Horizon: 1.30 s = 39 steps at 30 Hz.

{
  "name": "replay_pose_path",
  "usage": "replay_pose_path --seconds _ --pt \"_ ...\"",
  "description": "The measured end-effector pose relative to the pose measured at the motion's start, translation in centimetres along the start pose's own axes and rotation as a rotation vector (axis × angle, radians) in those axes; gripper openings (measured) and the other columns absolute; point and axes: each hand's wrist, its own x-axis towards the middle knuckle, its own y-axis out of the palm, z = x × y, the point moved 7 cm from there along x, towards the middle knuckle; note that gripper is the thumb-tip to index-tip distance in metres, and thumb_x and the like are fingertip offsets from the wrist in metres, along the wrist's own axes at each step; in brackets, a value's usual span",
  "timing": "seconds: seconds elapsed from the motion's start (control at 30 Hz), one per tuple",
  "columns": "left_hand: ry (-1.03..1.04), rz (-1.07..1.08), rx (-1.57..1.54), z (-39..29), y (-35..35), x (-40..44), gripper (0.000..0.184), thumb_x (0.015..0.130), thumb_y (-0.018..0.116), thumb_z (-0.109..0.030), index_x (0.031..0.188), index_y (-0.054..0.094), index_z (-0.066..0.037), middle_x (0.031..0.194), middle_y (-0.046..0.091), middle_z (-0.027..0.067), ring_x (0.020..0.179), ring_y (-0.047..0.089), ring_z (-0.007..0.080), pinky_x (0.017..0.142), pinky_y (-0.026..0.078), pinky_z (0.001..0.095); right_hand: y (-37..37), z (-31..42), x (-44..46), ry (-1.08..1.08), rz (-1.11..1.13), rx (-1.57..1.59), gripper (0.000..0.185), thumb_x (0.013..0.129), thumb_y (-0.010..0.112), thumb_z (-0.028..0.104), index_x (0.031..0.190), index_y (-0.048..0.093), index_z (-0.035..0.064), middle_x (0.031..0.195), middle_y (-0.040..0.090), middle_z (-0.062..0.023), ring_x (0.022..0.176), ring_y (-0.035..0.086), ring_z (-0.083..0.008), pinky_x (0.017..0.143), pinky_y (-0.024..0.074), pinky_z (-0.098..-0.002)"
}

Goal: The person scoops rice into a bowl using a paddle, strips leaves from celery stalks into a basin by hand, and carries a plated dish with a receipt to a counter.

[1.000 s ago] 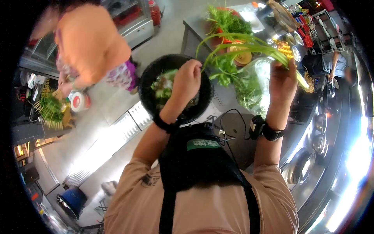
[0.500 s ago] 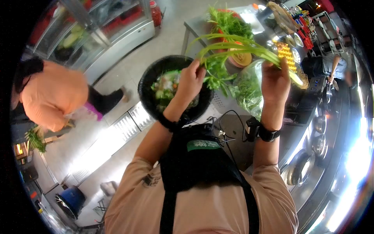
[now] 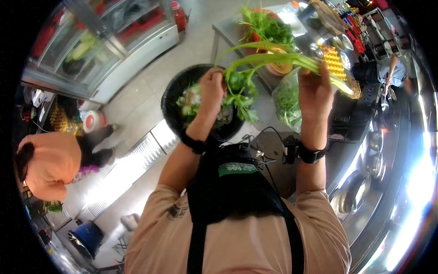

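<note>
Probably light and pliant yet snappable, the celery arches at two o'clock from the black tub, best taken by its thick stems, where the right hand holds it; the left hand curls beside the leaves, its grip hidden.

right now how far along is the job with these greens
Vegetable scraps already lie in the black bin. The right hand holds green stalks with leaves on; the left hand is curled beside them. Probably remaining: the bagged greens and the leafy bunch on the table.
</note>
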Motion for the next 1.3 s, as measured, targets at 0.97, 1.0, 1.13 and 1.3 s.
replay_pose_path --seconds 0.97,1.0,1.13,1.3 --pt "-0.082 0.247 0.038 0.1 3.0 -3.6 0.020 0.093 0.053 -0.019 0.092 0.054 0.001 0.071 0.050 0.0035 0.061 0.045 0.0117 0.058 0.039 0.0276 3.4 -1.2 -1.2 -0.103 0.091 -0.008 0.020 0.094 0.053 0.019 0.096 0.055 -0.0010 0.092 0.062 -0.0124 0.080 0.059 -0.0213 0.071 0.0503 -0.0320" --pt "-0.083 0.251 0.038 0.2 2.5 -3.6 0.020 0.093 0.053 -0.019 0.092 0.054 0.001 0.071 0.050 0.0035 0.061 0.045 0.0117 0.058 0.039 0.0276 3.1 -1.0 -1.0 -0.106 0.088 -0.008 0.020 0.094 0.053 0.019 0.096 0.055 -0.0010 0.092 0.062 -0.0124 0.080 0.059 -0.0213 0.071 0.0503 -0.0320" --pt "0.011 0.295 0.247 0.3 -0.2 -3.7 0.021 0.094 0.053 -0.021 0.096 0.059 -0.001 0.069 0.050 0.0010 0.061 0.046 0.0088 0.057 0.039 0.0253 0.1 0.6 0.1 -0.187 0.030 -0.051 0.015 0.092 0.056 0.017 0.097 0.054 0.0028 0.091 0.061 -0.0104 0.082 0.058 -0.0205 0.072 0.0494 -0.0321" --pt "0.035 0.253 0.535 0.3 -2.9 -3.3 0.018 0.092 0.052 -0.015 0.098 0.062 -0.001 0.072 0.057 0.0082 0.064 0.053 0.0133 0.060 0.042 0.0273 -0.4 1.3 -0.8 -0.255 0.037 -0.105 0.008 0.093 0.055 0.015 0.095 0.054 0.0066 0.092 0.062 -0.0091 0.085 0.059 -0.0200 0.072 0.0481 -0.0339"
